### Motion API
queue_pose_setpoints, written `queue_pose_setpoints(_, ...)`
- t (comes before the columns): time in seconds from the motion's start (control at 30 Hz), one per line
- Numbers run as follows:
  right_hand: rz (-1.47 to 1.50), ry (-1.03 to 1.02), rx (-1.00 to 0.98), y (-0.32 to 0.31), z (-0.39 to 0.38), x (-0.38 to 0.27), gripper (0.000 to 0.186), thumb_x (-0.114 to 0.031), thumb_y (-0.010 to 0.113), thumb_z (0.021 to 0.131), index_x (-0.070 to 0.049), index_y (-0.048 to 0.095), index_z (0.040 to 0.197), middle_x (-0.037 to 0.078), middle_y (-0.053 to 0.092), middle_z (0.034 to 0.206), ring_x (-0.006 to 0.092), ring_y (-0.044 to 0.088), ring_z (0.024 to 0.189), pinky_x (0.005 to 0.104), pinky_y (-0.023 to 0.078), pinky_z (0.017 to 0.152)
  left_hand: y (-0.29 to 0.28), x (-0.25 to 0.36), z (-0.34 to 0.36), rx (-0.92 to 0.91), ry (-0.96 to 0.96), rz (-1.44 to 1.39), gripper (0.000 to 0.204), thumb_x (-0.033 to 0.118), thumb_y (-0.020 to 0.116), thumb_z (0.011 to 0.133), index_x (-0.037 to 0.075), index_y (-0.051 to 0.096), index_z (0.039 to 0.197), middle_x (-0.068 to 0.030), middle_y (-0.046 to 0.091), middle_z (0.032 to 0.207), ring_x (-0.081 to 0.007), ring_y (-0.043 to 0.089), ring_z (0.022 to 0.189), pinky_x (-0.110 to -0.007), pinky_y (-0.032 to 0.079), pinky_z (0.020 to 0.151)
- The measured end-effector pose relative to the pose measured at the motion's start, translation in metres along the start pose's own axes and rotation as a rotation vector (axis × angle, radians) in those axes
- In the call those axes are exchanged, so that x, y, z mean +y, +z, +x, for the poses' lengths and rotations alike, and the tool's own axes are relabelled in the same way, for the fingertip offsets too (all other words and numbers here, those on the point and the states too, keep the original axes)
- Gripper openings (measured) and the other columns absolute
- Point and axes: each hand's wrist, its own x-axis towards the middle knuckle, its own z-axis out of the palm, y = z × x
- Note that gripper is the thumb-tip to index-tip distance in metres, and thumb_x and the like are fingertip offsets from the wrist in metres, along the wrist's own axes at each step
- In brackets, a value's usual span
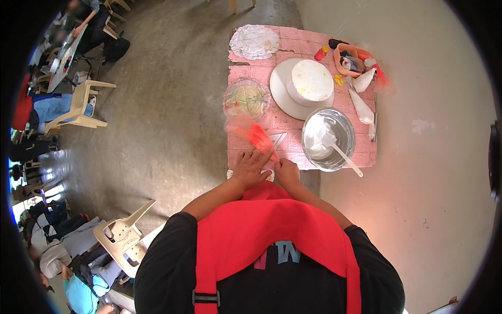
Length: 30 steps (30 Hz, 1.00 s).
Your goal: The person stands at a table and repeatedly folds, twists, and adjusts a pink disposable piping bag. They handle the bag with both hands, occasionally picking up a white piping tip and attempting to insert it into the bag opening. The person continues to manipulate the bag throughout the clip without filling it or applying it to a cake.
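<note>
A clear piping bag with orange-red icing [260, 137] lies slantwise at the near left of the pink table, its tip toward me. My left hand [250, 167] rests on the bag's lower part with fingers stretched out and spread. Beside it, my right hand [287, 172] is closed around the narrow tip end. A white triangular scraper [281, 139] lies just beyond the hands. To the right stands a metal bowl [344, 129] with white icing and a white spatula [346, 158] leaning over its rim. Behind it, a white round cake [312, 82] sits on a turntable [281, 83].
White filled piping bags [361, 108] lie along the right side, near an orange basket [342, 66] of small items. A red bottle [320, 54] stands at the back. Crumpled plastic covers [254, 42] lie on the left. Chairs [83, 104] and other people are farther left.
</note>
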Motion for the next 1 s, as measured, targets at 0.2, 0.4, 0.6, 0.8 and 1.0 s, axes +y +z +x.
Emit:
queue_pose_setpoints(0.2,0.017,-0.043,0.052,0.000,0.000,0.001,0.027,-0.024,0.049,0.081,-0.002,0.063,0.076,0.023,0.062,0.078,0.0412,0.061,0.076,0.0487,0.048,0.071,-0.003,-0.007,0.003,-0.020,-0.020,0.037,0.072,0.049,0.063,0.073,0.025,0.040,0.138,-0.0095,0.049,0.113,-0.0267,0.046,0.102,-0.044,0.031,0.088)
queue_pose_setpoints(0.4,-0.002,0.001,0.039,0.000,0.004,0.000,0.028,-0.026,0.049,0.080,-0.002,0.064,0.078,0.023,0.063,0.081,0.0402,0.062,0.078,0.0483,0.048,0.073,-0.025,-0.014,0.007,-0.161,-0.126,0.085,0.065,0.050,0.056,0.081,0.028,0.038,0.139,-0.0075,0.048,0.117,-0.0258,0.045,0.105,-0.040,0.028,0.091)
queue_pose_setpoints(0.6,-0.021,0.050,-0.034,-0.003,0.005,-0.004,0.029,-0.028,0.049,0.079,-0.004,0.065,0.085,0.022,0.064,0.090,0.0393,0.062,0.086,0.0479,0.048,0.077,-0.034,-0.021,0.006,-0.135,-0.110,0.046,0.065,0.053,0.057,0.079,0.029,0.041,0.138,-0.0072,0.048,0.111,-0.0262,0.044,0.102,-0.040,0.028,0.091)
queue_pose_setpoints(0.8,-0.001,0.066,-0.028,-0.006,0.004,-0.008,0.029,-0.028,0.050,0.078,-0.005,0.066,0.085,0.022,0.064,0.089,0.0387,0.062,0.085,0.0472,0.048,0.077,-0.031,-0.022,-0.001,0.007,-0.103,0.038,0.068,0.052,0.059,0.077,0.029,0.041,0.138,-0.0080,0.048,0.112,-0.0283,0.044,0.104,-0.041,0.029,0.090)
queue_pose_setpoints(1.0,-0.025,0.031,-0.004,0.001,0.009,-0.002,0.028,-0.027,0.051,0.077,-0.004,0.067,0.082,0.021,0.065,0.086,0.0384,0.063,0.083,0.0470,0.049,0.076,-0.020,-0.035,0.000,0.080,-0.114,0.079,0.069,0.050,0.060,0.077,0.027,0.041,0.139,-0.0099,0.047,0.113,-0.0295,0.043,0.105,-0.042,0.029,0.090)
